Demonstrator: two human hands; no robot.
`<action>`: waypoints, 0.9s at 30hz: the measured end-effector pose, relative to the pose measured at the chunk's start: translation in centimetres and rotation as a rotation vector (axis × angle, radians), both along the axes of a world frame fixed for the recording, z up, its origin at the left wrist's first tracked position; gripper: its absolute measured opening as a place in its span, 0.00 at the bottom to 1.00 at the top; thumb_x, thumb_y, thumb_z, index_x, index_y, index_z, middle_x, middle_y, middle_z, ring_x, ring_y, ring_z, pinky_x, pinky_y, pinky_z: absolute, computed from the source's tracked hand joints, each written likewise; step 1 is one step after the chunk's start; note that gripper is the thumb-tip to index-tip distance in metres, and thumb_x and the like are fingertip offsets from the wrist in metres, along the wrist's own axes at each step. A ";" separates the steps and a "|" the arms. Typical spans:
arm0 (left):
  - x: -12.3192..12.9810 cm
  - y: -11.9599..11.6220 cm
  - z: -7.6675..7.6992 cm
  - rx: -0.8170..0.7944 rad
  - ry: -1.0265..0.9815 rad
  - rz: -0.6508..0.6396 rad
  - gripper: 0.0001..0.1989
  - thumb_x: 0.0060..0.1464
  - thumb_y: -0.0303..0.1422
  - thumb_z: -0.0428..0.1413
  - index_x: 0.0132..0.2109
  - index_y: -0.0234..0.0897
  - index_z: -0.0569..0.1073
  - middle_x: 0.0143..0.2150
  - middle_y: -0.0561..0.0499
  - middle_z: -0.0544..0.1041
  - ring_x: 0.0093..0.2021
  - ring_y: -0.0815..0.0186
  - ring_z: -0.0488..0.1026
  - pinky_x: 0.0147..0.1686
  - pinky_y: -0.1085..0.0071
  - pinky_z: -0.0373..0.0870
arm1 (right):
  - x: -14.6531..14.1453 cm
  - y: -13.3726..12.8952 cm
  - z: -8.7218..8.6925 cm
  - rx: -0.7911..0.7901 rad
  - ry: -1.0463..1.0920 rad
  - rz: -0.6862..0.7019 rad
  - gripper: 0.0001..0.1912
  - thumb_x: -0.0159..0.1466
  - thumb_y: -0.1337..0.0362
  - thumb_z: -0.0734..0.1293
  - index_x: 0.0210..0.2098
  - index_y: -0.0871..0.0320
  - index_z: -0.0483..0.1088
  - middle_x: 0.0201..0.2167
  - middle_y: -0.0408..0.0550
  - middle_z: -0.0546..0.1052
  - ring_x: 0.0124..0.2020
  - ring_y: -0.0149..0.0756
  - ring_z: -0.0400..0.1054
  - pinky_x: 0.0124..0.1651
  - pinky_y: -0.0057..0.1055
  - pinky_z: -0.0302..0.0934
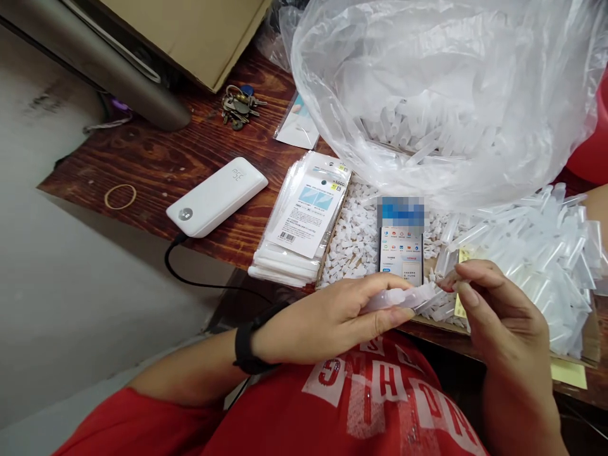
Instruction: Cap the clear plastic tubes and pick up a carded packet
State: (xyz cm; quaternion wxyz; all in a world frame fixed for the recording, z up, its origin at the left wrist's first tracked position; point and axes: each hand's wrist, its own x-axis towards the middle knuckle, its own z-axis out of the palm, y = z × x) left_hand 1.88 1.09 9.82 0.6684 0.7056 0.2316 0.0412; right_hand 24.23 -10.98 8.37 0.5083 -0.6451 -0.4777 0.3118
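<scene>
My left hand [327, 316], with a black band at its wrist, is closed round translucent plastic tubes [396, 297] that point to the right. Just right of their tips, my right hand [503, 316] has thumb and fingers pinched together; what they hold, if anything, is too small to make out. Beyond the hands, a phone [401, 253] with a lit screen lies among many small white plastic pieces [351, 244]. Larger clear tubes [541, 272] are heaped behind and beside my right hand.
A big clear plastic bag [441, 57] with more white tubes stands at the back. Printed packets [308, 209], a white power bank [216, 196] with a cable, keys [241, 106] and a rubber band [120, 197] lie on the wooden table [199, 149]. A red container [591, 145] is at the right edge.
</scene>
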 end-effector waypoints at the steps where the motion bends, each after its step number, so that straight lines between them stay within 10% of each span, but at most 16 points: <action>1: 0.2 -0.2 -0.1 -0.015 -0.003 0.008 0.19 0.75 0.46 0.51 0.62 0.41 0.74 0.50 0.51 0.84 0.44 0.64 0.80 0.45 0.71 0.72 | -0.6 -0.1 0.0 0.006 0.088 -0.032 0.11 0.71 0.65 0.71 0.50 0.45 0.80 0.42 0.44 0.76 0.41 0.32 0.75 0.44 0.30 0.72; 17: 0.7 -1.7 -1.4 0.142 -0.124 0.043 0.14 0.73 0.38 0.57 0.57 0.34 0.79 0.54 0.47 0.85 0.53 0.64 0.81 0.55 0.74 0.71 | -0.2 -1.8 -0.7 0.017 0.255 0.218 0.12 0.71 0.66 0.72 0.50 0.43 0.83 0.43 0.45 0.81 0.46 0.34 0.77 0.47 0.29 0.75; 27: 0.6 -3.4 -2.7 0.410 -0.269 0.122 0.12 0.75 0.33 0.53 0.58 0.35 0.75 0.56 0.44 0.84 0.57 0.60 0.80 0.60 0.69 0.72 | -2.4 -2.1 -3.1 0.165 0.234 0.212 0.13 0.73 0.64 0.70 0.52 0.40 0.80 0.54 0.43 0.84 0.66 0.44 0.72 0.69 0.55 0.65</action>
